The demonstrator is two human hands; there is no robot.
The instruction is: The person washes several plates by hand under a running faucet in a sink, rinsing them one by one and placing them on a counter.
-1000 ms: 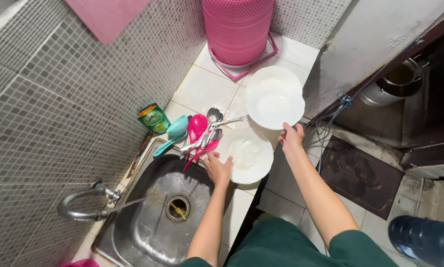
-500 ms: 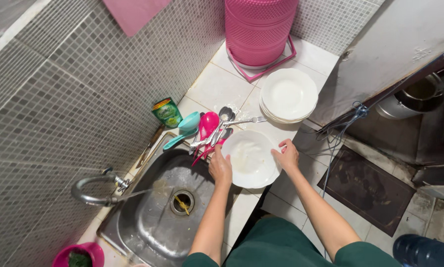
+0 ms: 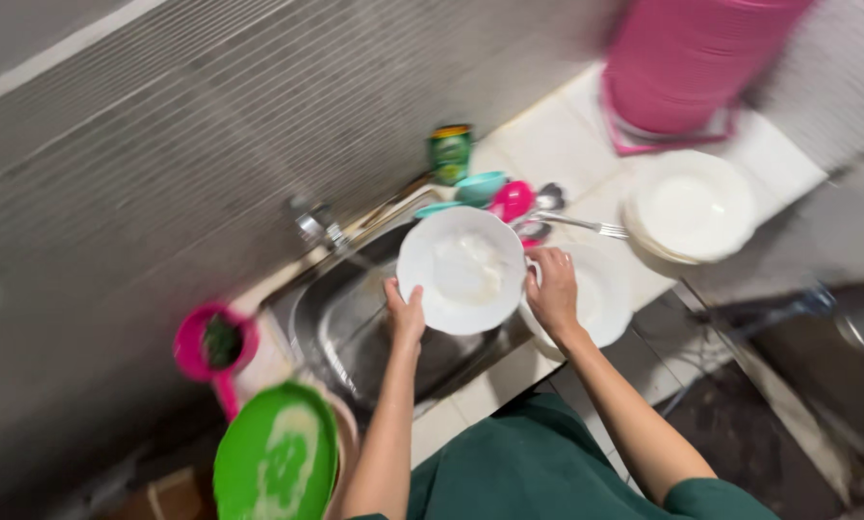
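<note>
blur: the whole view is smeared by motion, so the tiled wall (image 3: pixel 162 144) shows as streaks and small details are hard to read.
cut off: the pink stack (image 3: pixel 696 58) runs past the top edge; the green plate (image 3: pixel 276 460) is clipped at the bottom edge; the person's arms and green garment (image 3: pixel 538 462) leave the picture at the bottom.
hidden: the white plate (image 3: pixel 463 270) covers part of the sink (image 3: pixel 355 327) and the drain; the second plate (image 3: pixel 600 299) on the counter lies partly behind the right hand (image 3: pixel 552 289); the spoon handles by the tap (image 3: pixel 311 223) cannot be told apart.
white plates: one held, one flat on the counter, and a small stack of plates (image 3: pixel 692 207) farther right whose number i cannot tell.
other things: one green can (image 3: pixel 450 149), one fork (image 3: pixel 581 226), one teal spoon (image 3: pixel 480 186), one pink spoon (image 3: pixel 512 200), one pink scoop (image 3: pixel 210 342).
left hand (image 3: pixel 405 310): fingers curled onto the near left rim of the held plate, thumb on top.
right hand: closed on the right rim, fingers wrapped behind it.
where: the held plate hangs tilted over the sink, between both hands.
</note>
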